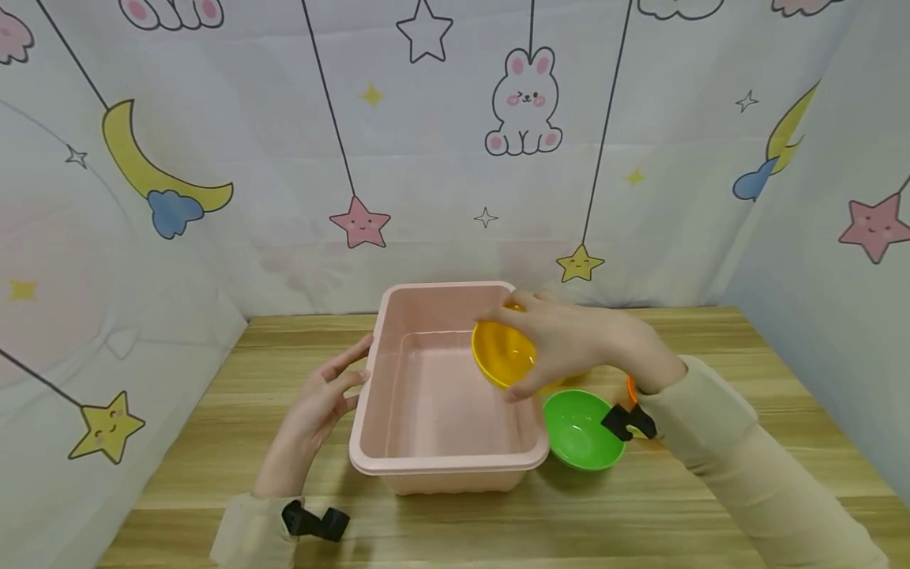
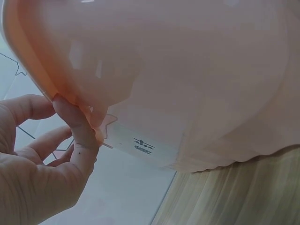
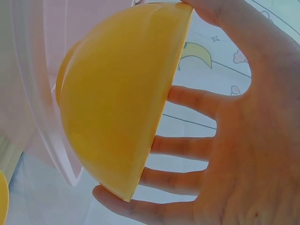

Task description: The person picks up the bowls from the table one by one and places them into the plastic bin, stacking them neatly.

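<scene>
My right hand (image 1: 569, 336) grips a yellow bowl (image 1: 501, 352) by its rim, tilted on its side over the right part of a pink basin (image 1: 448, 466). In the right wrist view, the bowl's rounded outside (image 3: 112, 93) faces the basin, and the fingers spread across its rim. My left hand (image 1: 323, 407) rests its fingertips on the outside of the basin's left rim. Up close in the left wrist view, bent fingers (image 2: 77, 124) touch just under that rim. A green bowl (image 1: 583, 433) sits on the table against the basin's right side.
Beneath the right hand shows more yellow (image 1: 572, 381), partly hidden. An orange edge (image 1: 631, 389) peeks out behind the right wrist. The wooden table (image 1: 682, 506) ends at patterned cloth walls (image 1: 441, 174) at the back and both sides.
</scene>
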A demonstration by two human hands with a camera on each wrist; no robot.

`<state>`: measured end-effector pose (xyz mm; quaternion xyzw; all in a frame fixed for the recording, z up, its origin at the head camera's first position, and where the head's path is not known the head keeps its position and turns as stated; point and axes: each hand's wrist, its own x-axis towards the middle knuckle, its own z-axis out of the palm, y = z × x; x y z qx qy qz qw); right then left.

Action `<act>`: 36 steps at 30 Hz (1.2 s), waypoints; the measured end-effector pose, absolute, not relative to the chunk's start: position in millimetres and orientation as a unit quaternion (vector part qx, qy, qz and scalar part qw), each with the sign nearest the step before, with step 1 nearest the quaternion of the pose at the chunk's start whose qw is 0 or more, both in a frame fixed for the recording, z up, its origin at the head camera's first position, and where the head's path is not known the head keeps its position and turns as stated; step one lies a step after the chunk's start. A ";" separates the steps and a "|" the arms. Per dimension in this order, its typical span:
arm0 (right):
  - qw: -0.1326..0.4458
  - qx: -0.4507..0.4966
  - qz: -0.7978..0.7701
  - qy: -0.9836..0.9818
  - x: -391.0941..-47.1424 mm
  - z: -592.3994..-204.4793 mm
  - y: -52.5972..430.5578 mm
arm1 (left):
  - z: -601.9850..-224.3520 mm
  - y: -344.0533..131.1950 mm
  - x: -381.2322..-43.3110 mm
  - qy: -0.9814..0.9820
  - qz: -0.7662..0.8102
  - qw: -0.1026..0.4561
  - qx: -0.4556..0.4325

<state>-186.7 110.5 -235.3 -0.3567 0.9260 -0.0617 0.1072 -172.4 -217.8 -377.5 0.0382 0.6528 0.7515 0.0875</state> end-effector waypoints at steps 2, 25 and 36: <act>0.110 -0.355 -0.062 0.926 -188.9 -236.8 109.3 | -377.9 -218.2 -172.6 0.652 0.752 0.087 0.040; 0.143 -0.354 -0.055 0.923 -221.0 -248.4 88.2 | -378.9 -219.7 -172.1 0.651 0.752 0.089 0.042; 0.159 -0.349 -0.064 0.921 -228.9 -254.2 72.4 | -378.3 -219.8 -173.1 0.654 0.750 0.091 0.034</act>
